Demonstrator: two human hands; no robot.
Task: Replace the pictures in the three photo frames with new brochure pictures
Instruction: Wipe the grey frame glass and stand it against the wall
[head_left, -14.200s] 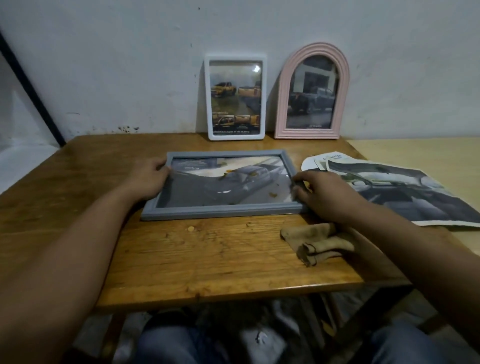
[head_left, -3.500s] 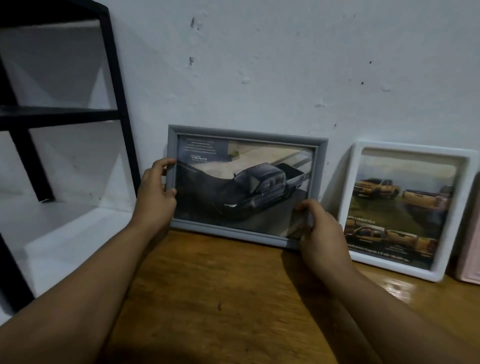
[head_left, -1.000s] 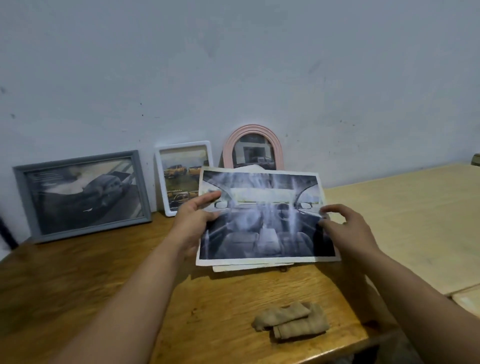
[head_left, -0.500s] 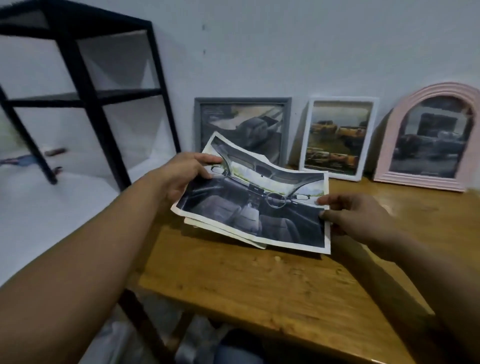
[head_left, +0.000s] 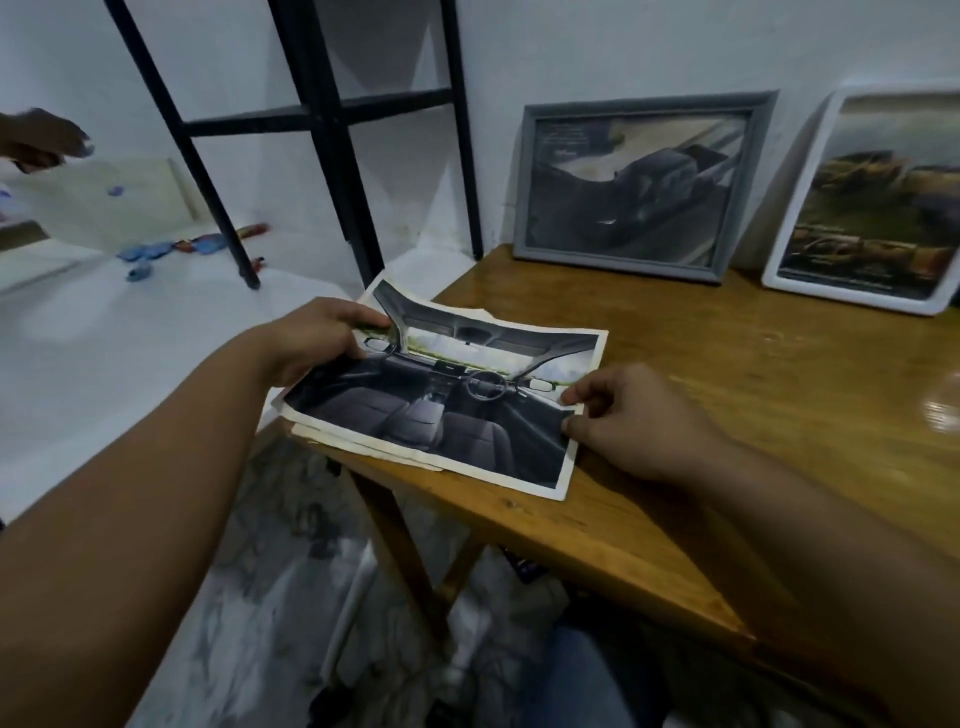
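The left hand (head_left: 317, 340) and the right hand (head_left: 631, 418) each pinch one end of the brochure pictures (head_left: 441, 400), which have come down from the air to the table (head_left: 727, 374) corner; the grey frame (head_left: 644, 187) and white frame (head_left: 862, 202) lean on the wall. The frames look filled, so I judge the task nearly finished.

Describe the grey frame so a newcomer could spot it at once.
On the wooden table, look along the white wall. The grey frame leans there beside a black shelf, left of the white frame. It is the wide one, showing a dark pickup.
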